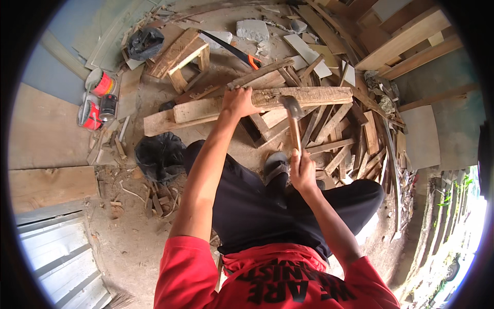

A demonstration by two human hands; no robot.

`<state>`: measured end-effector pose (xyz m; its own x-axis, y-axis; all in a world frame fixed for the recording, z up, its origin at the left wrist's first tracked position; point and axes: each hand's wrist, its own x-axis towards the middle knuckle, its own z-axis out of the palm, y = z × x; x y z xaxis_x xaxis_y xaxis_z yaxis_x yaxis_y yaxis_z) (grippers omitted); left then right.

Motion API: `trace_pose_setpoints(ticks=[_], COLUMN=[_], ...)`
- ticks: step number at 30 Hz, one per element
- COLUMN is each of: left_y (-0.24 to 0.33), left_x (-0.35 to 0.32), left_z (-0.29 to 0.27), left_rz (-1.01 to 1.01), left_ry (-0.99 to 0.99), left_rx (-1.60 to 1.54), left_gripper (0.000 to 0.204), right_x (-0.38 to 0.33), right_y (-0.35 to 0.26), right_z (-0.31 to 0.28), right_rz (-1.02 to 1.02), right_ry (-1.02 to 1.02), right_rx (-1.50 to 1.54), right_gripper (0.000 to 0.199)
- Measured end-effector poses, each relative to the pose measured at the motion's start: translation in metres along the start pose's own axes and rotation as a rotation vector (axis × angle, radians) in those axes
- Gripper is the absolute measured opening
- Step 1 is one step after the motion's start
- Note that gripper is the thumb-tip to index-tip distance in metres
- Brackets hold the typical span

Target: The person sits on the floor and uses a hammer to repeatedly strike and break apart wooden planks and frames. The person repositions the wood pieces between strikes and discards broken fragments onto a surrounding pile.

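Crosswise, the rough plank (321,96) runs left to right over the left edge of the scrap-wood pile (334,123), the left hand (239,102), nearer, clasping it, the right hand (303,170) gripping a hammer (295,131), head just right of those fingers.

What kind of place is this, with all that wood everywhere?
Probably a rough woodworking shed or workshop. There's a big heap of wood pieces, a saw with an orange handle, and a hammer in the person's right hand.

Dusty brown floor (134,257), pale blue-grey wall (72,36) at upper left, bright daylight (476,221) at lower right
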<state>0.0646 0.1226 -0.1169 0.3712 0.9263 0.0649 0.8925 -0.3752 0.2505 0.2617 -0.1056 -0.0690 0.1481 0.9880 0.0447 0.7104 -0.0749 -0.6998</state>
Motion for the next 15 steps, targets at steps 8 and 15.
trace_pose_setpoints(ticks=[8, 15], left_y=[0.002, 0.002], left_x=[0.003, -0.003], left_z=[0.011, 0.007], left_rz=[0.049, -0.017], left_ry=[0.116, 0.008], left_rx=[0.058, -0.001], left_gripper=[0.082, 0.081], right_x=[0.049, 0.068], right_y=[-0.002, -0.045], right_z=[-0.005, -0.032], right_rz=[0.018, -0.010], right_ry=[-0.061, -0.018], right_rx=[-0.055, -0.005], right_gripper=[0.042, 0.047])
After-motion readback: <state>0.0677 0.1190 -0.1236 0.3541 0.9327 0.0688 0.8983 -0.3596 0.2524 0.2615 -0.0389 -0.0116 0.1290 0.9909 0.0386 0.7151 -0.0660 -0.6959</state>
